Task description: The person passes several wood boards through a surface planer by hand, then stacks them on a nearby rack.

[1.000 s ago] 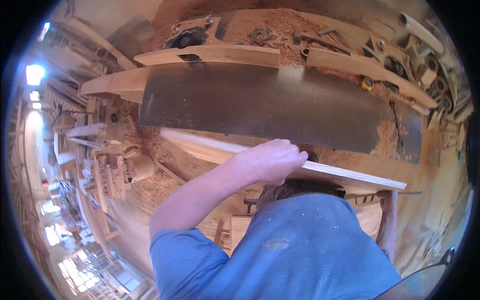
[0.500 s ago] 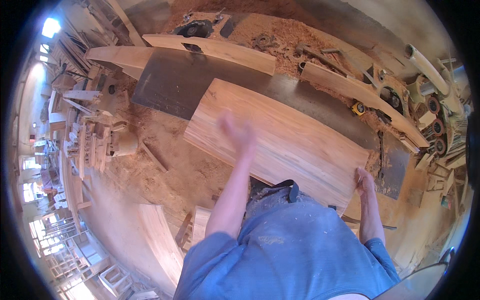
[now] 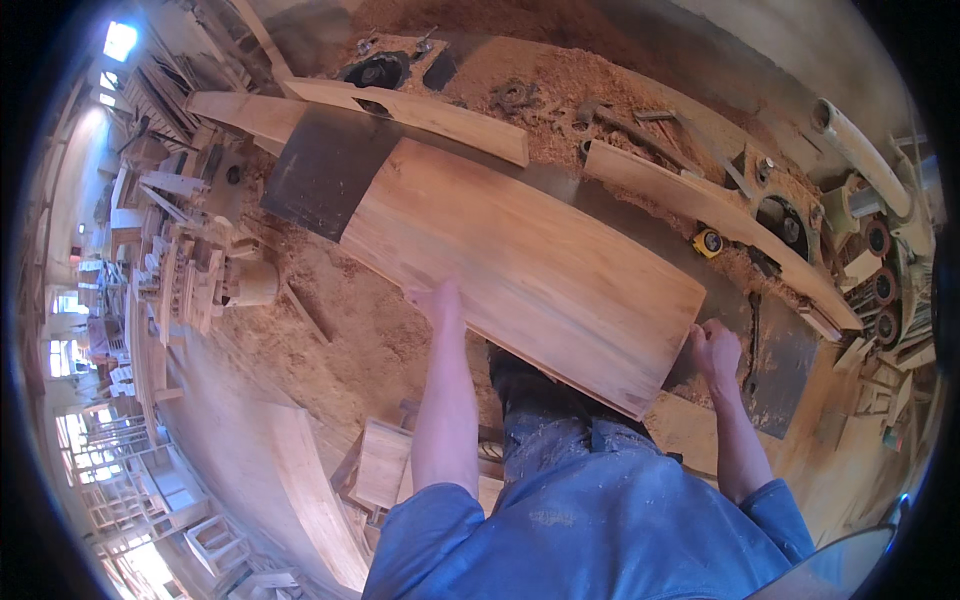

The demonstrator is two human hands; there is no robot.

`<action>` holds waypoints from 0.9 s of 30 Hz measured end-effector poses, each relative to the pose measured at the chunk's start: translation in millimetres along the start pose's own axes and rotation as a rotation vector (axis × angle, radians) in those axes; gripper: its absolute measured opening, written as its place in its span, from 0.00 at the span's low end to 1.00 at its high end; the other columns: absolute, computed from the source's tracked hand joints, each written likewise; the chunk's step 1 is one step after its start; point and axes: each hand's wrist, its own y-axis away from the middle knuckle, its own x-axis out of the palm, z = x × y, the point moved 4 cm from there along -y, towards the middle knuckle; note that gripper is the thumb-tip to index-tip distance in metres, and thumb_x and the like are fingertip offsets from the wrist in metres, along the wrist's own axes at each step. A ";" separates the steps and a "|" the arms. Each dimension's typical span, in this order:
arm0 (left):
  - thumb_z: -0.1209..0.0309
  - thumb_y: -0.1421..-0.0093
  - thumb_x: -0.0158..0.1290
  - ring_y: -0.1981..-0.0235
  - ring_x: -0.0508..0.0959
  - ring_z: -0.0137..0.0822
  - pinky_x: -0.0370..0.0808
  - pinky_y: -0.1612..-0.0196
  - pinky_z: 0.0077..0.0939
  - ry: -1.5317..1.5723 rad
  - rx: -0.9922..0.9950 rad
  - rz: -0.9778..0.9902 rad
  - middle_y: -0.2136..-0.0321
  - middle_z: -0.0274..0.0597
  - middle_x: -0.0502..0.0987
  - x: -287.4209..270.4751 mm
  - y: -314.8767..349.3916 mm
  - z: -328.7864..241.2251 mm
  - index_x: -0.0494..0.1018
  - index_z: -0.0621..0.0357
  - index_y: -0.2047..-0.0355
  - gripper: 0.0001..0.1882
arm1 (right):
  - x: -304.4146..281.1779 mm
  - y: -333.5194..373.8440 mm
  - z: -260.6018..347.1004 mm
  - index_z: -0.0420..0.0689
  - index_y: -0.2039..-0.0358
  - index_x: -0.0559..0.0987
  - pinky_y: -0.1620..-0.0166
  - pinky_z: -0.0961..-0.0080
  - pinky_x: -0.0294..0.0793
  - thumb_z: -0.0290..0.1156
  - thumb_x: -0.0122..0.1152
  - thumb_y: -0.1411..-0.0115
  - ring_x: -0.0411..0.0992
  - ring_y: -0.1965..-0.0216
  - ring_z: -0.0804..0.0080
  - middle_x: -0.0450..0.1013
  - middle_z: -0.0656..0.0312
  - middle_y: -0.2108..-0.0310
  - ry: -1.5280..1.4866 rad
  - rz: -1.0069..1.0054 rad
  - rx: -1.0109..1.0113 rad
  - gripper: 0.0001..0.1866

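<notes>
A wide wooden panel (image 3: 520, 270) lies flat, slanting across a dark metal machine table (image 3: 330, 165). My left hand (image 3: 440, 298) grips the panel's near long edge, left of its middle, with the underside fingers hidden. At the panel's right end, my right hand (image 3: 716, 352) is curled closed against the edge near the far corner. Beyond the panel, two upright wooden fence boards stand on the table: the left one (image 3: 430, 122) nearly meets the panel's far edge, the right one (image 3: 700, 215) stands farther off.
Reddish shavings (image 3: 590, 85) heap behind the fences. A yellow tape measure (image 3: 708, 243) rests before the right fence. A pale pipe (image 3: 855, 150) rises at far right. Sawdust covers the floor (image 3: 350, 330) at left, with a long plank (image 3: 310, 480) and stacked wooden parts (image 3: 190, 285).
The panel has slid left along the table and slightly away from me. My left hand, blurred above the panel before, now grips its near edge. My right hand stays at the right end.
</notes>
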 end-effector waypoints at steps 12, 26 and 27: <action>0.46 0.55 0.73 0.23 0.29 0.59 0.36 0.24 0.48 -0.543 0.086 -0.105 0.25 0.67 0.29 50.8 8.0 -30.9 0.36 0.68 0.26 0.73 | 28.1 -12.8 73.9 0.38 0.42 0.77 0.29 0.45 0.56 0.37 0.64 0.44 0.61 0.31 0.43 0.69 0.47 0.36 -0.251 -0.093 -0.755 0.29; 0.30 0.51 0.61 0.23 0.29 0.52 0.31 0.24 0.54 -1.124 0.396 0.243 0.23 0.51 0.33 149.5 -65.8 -139.2 0.43 0.55 0.24 0.67 | 30.3 -31.0 71.5 0.36 0.46 0.79 0.30 0.45 0.58 0.37 0.67 0.48 0.65 0.34 0.42 0.72 0.44 0.39 -0.252 -0.086 -0.752 0.29; 0.30 0.52 0.61 0.23 0.29 0.53 0.31 0.25 0.54 -1.131 0.394 0.249 0.22 0.50 0.34 150.6 -67.7 -139.3 0.44 0.53 0.23 0.66 | 30.2 -31.2 72.3 0.36 0.46 0.79 0.30 0.45 0.58 0.37 0.67 0.48 0.66 0.34 0.42 0.72 0.44 0.39 -0.253 -0.079 -0.744 0.29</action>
